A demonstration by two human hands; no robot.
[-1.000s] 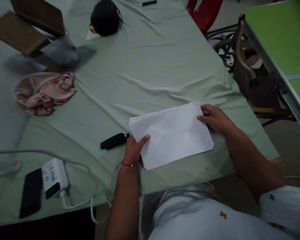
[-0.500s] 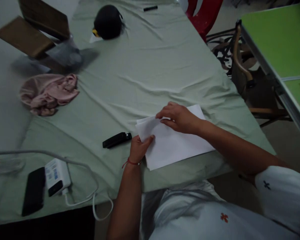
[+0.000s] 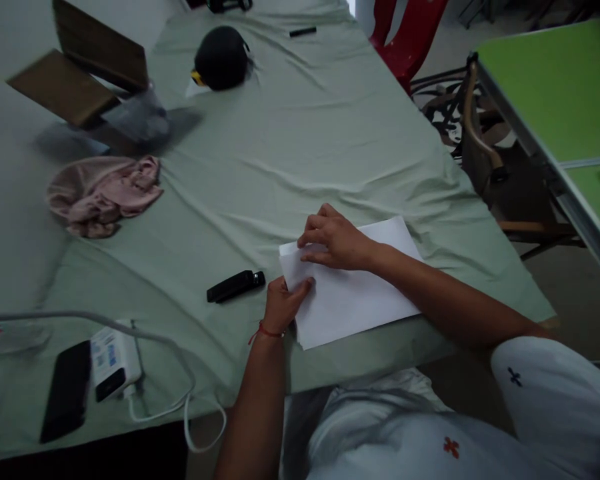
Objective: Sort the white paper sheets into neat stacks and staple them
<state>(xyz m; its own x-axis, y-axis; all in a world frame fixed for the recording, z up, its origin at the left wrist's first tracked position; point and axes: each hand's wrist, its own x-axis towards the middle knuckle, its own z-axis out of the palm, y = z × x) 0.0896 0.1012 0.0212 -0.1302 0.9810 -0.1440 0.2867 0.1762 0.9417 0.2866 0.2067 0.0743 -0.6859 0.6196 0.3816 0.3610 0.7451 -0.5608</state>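
Note:
White sheets of paper lie in a stack near the table's front edge. My left hand grips the stack's left edge, its thumb on top and its fingers hidden beneath. Over the upper left part of the paper, my right hand has bent fingers touching the top edge, where a sheet is slightly raised; whether they pinch it is partly hidden. A black stapler rests on the cloth just left of my left hand.
A phone, a white power bank and a cable occupy the front left. Pink cloth, an open cardboard box and a black rounded object lie farther back. A green table stands to the right.
My right hand has shifted left along the top edge of the paper, toward its upper left corner. My left hand keeps its grip. The view has tilted slightly.

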